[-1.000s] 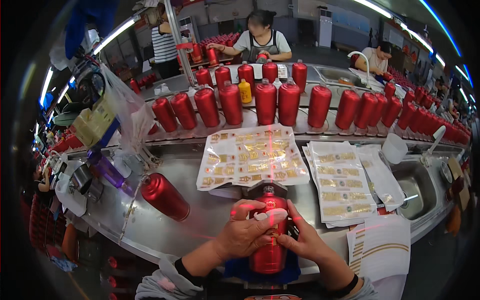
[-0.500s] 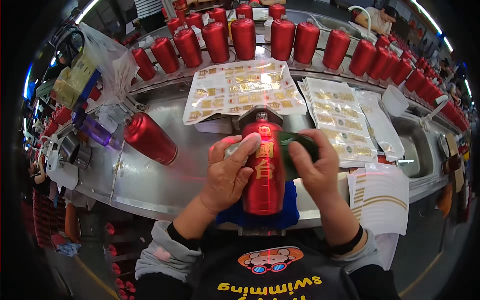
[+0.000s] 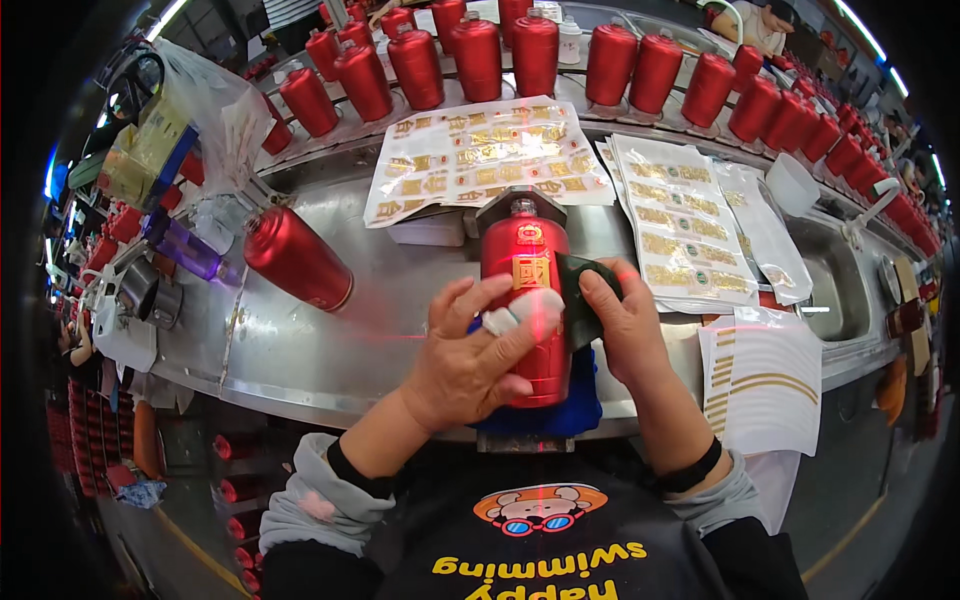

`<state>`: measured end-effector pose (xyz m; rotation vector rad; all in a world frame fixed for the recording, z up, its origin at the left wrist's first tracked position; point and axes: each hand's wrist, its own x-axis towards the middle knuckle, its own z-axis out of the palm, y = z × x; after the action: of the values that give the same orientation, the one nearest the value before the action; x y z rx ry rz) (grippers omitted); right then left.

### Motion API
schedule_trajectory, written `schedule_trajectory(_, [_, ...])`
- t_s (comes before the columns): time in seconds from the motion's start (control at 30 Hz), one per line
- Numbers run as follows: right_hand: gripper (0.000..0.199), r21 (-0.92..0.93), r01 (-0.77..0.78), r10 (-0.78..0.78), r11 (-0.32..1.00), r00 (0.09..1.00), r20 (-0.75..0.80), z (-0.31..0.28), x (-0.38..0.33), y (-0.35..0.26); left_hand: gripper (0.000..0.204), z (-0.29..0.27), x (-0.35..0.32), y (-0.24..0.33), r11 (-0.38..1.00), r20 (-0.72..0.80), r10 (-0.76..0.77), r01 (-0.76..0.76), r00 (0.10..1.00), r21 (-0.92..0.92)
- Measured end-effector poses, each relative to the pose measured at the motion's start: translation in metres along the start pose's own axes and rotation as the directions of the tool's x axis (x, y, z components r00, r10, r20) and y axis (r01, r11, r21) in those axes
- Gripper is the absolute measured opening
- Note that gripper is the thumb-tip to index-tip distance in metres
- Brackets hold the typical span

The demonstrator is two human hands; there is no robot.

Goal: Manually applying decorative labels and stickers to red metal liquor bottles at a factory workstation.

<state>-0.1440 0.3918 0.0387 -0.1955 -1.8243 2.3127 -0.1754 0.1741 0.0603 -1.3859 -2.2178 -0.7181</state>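
A glossy red bottle (image 3: 548, 375) lies neck-away before me, gold characters and a round emblem on its front, over a blue cloth (image 3: 588, 400). My left hand (image 3: 455, 365) reaches over its lower front, fingers apart. A white wrapping covers one fingertip, which rests on the lower characters and hides them. In my right hand (image 3: 632, 325) is a dark green flat scraper-like piece (image 3: 576, 290), pinched between thumb and fingers against the bottle's right side. A dark angled holder (image 3: 490, 208) sits behind the bottle's neck.
Another red bottle (image 3: 297, 258) lies tilted at left, near a purple clear bottle (image 3: 185, 248). Gold transfer sheets (image 3: 395, 165) lie behind the work; more sheets (image 3: 650, 210) are stacked right. A row of red bottles (image 3: 475, 60) stands along the back. A sink (image 3: 835, 290) is at far right.
My left hand has slid down the bottle from the upper characters to the lower ones, its fingers spreading. The green piece has shifted slightly down. The back-row bottles have moved along.
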Motion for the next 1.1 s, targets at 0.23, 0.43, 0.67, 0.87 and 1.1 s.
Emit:
schedule_trajectory(0.23, [0.022,-0.495,0.715,-0.371,0.494,0.688,0.623,0.018,0.002,-0.068,0.072,0.013,-0.028,0.036,0.986,-0.103,-0.159,0.152,0.982,-0.072])
schedule_trajectory(0.43, [0.018,-0.552,0.834,-0.701,-0.02,0.382,0.602,0.038,0.037,-0.082,0.096,0.024,-0.042,0.037,0.915,-0.118,-0.39,0.371,0.913,-0.155])
schedule_trajectory(0.67, [0.029,-0.457,0.682,-0.43,0.571,0.723,0.541,-0.014,-0.027,-0.045,0.095,0.008,-0.023,0.022,0.948,-0.06,-0.246,0.227,0.967,-0.223])
schedule_trajectory(0.87, [0.025,-0.689,0.438,-0.19,0.577,0.893,0.409,-0.055,-0.042,-0.082,0.072,-0.013,0.037,-0.029,0.994,0.159,0.098,-0.103,0.982,0.025])
schedule_trajectory(1.1, [0.028,-0.974,0.114,0.093,-0.196,0.991,0.097,-0.216,0.146,-0.088,0.064,-0.009,0.061,-0.038,0.997,0.082,0.081,-0.079,0.993,-0.019])
